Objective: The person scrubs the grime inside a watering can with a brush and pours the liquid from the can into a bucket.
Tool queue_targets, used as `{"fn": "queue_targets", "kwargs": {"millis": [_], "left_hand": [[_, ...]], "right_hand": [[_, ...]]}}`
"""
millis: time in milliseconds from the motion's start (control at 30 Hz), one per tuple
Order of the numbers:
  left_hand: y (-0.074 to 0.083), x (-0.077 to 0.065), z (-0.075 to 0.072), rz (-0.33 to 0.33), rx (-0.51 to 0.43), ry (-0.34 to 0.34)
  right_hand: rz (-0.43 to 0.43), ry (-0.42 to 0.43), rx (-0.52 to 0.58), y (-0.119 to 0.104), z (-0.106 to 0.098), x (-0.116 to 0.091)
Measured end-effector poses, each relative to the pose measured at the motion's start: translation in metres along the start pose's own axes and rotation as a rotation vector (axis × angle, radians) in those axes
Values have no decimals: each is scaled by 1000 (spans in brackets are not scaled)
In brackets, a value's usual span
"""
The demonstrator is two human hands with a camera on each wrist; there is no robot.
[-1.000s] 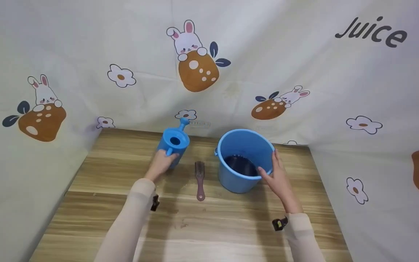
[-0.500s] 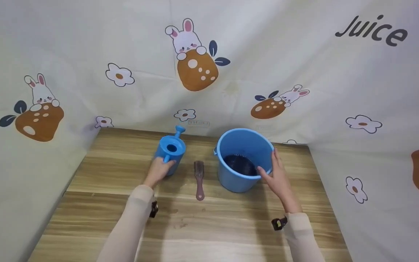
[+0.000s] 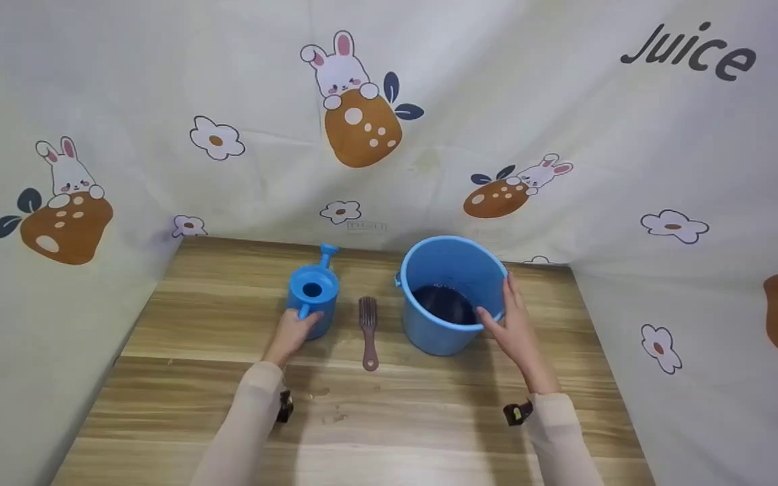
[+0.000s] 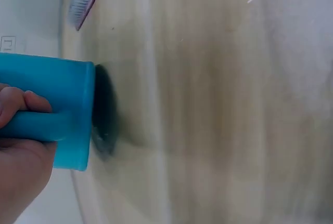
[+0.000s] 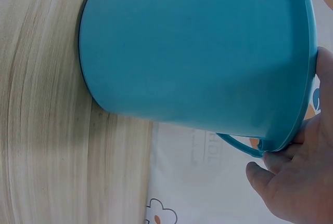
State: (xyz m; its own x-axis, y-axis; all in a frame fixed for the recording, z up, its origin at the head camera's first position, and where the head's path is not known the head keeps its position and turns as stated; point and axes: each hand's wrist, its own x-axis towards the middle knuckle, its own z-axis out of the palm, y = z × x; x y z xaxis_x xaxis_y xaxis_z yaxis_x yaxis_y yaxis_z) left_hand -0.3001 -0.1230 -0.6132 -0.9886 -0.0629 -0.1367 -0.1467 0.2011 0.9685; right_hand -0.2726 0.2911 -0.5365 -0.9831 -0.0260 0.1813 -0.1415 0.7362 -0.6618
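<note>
In the head view my left hand (image 3: 292, 332) grips the handle of a blue watering can (image 3: 313, 275), its spout pointing toward the back wall. The left wrist view shows fingers and thumb wrapped round that handle, with a dark shadow at the can's base (image 4: 78, 130); whether the base touches the table I cannot tell. My right hand (image 3: 514, 331) holds the rim of a larger blue bucket (image 3: 436, 337), which stands upright on the table. Dark liquid (image 3: 444, 304) lies at the bottom of the bucket. Seen from the right wrist, the fingers sit beside the bucket's handle mount (image 5: 265, 145).
Between can and bucket lies a mauve brush (image 3: 369, 334), bristles toward the back. Small wet spots (image 3: 336, 416) mark the wooden table (image 3: 416, 432). A printed pale curtain (image 3: 261, 182) closes in the back and both sides.
My left hand has brought the watering can nearer to me, slightly left and apparently lower. The right hand and the bucket have hardly moved; the brush lies as before.
</note>
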Motion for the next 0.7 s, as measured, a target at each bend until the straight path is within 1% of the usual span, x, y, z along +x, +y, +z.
{"fn": "queue_targets", "kwargs": {"millis": [133,233,333,500,567,700], "left_hand": [[-8,-6,-2,-35,-80,-19],[-13,-9,-5,-41,-125,-37],[-18,-10,-7,-47,-153,-61],[-24,-11,-10,-80,-144,-87],[-22,-13,-11,-84,-136,-97],[-5,-26,-16,-62,-127,-134]], "right_hand": [[3,-3,4,-1,0,0],[8,-12,2,0,1,0],[14,-16,-2,0,1,0],[24,-16,-11,0,0,0],[27,-20,-12,0,0,0],[30,-25,-7,0,1,0]]}}
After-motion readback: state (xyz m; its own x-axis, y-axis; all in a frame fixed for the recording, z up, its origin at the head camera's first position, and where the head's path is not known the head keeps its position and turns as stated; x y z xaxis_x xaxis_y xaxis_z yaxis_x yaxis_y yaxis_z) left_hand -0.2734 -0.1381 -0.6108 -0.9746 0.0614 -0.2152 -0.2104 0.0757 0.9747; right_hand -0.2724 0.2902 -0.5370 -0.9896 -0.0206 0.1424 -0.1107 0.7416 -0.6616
